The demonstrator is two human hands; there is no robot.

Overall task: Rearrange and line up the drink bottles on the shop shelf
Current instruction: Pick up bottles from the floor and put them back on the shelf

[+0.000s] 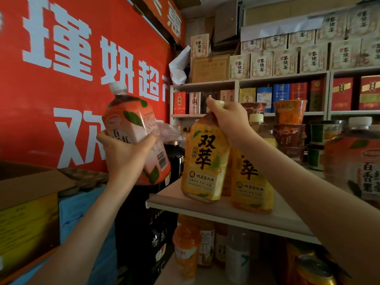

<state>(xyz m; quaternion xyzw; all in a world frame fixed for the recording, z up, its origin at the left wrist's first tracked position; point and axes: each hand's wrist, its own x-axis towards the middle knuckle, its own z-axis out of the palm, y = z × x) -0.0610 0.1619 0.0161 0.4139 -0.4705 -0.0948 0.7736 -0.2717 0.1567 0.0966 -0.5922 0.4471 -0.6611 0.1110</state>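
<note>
Left hand (125, 155) gripping the pink bottle (133, 122) beside the shelf (226, 210), right hand (228, 118), clutching the seemingly tilted yellow bottle (205, 161) by its cap, should stand it upright.

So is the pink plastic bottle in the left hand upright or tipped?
Tipped: the pink plastic bottle leans leftward in the left hand.

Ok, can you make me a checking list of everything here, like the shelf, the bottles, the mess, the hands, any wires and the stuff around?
Surface: pale shelf, bottles standing on it.
Job's things: pink bottle held off the shelf; yellow bottle tilted near the front edge; second yellow bottle upright beside it.
Clutter: stacked noodle cups further back.
Hands: left hand grips the pink bottle's body; right hand grips the yellow bottle's top.
Cables: nothing seen.
Surroundings: red banner on the left; boxes on wall shelves; more drinks below.
</note>
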